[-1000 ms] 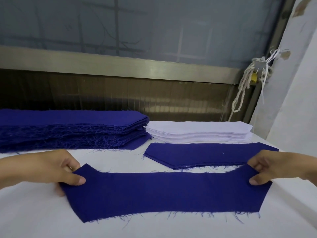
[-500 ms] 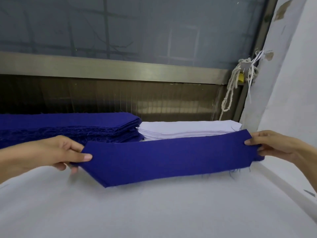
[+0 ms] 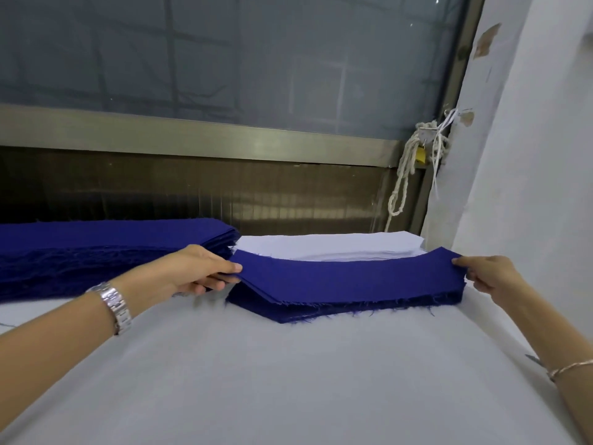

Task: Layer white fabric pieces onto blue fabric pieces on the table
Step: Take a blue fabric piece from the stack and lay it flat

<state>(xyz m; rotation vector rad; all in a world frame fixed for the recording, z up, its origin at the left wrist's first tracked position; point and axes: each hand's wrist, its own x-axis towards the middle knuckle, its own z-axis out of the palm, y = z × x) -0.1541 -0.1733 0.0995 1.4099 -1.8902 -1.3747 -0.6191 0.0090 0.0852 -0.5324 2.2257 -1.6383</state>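
Head view, read from left to right. A tabletop (image 3: 288,390) covered in pale white cloth fills the lower half of the frame. Behind it runs a dark ribbed brown panel (image 3: 192,194) topped by a metal rail (image 3: 199,136), with frosted window glass (image 3: 224,53) above. At the upper right a knotted white rope (image 3: 402,175) hangs beside a white wall (image 3: 529,155) with chipped patches.

At the middle left, a thick stack of blue fabric (image 3: 96,248) with frayed edges lies along the back of the tabletop. Just to its right, at centre, sits a stack of white fabric (image 3: 321,247), the two stacks close together.

The left forearm enters from the lower left, wearing a metal wristwatch (image 3: 115,303). The left hand (image 3: 199,271) pinches the left end of a single blue fabric piece (image 3: 346,277), thumb on top and fingers curled beneath. This piece stretches across the centre, in front of the white stack and partly covering its near edge. It is held directly above a second blue piece (image 3: 321,311) that lies flat on the tabletop; the held piece's left end is lifted clear of it, while further right the two appear to meet.

The right hand (image 3: 484,274) pinches the right end of the held piece between thumb and forefinger. The right forearm leaves the frame at the lower right, carrying a thin bracelet (image 3: 568,369).
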